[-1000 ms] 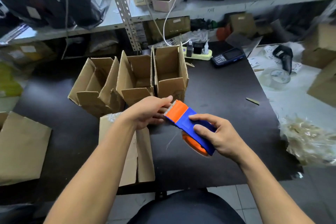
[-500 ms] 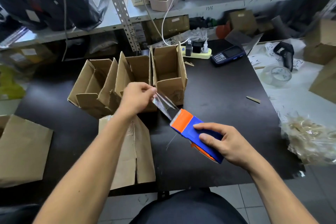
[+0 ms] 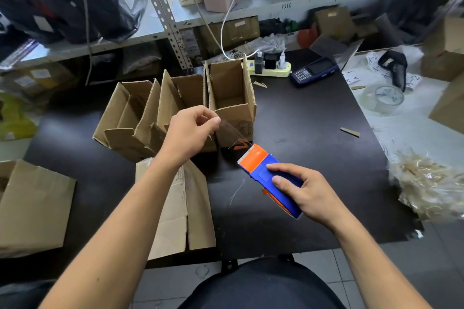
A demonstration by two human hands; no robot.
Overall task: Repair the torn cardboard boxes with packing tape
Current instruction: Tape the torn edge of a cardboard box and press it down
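We see the left hand pinching clear packing tape drawn from the blue-and-orange plastic dispenser in the right hand's clamped grip; slack tape could fold onto itself.

1. Your clearest passage is the bare stretch of black table to the right of the three open boxes, reaching toward the right edge.
2. A small cardboard scrap lies in that stretch, flat and low.
3. The open boxes stand touching side by side, flaps up, walling off the back left.
4. At the near edge a flattened box lies under your left forearm.
5. At the back, a power strip with plugs and a handheld terminal block the rim.
6. On the right, a heap of crumpled tape crowds the table's corner.
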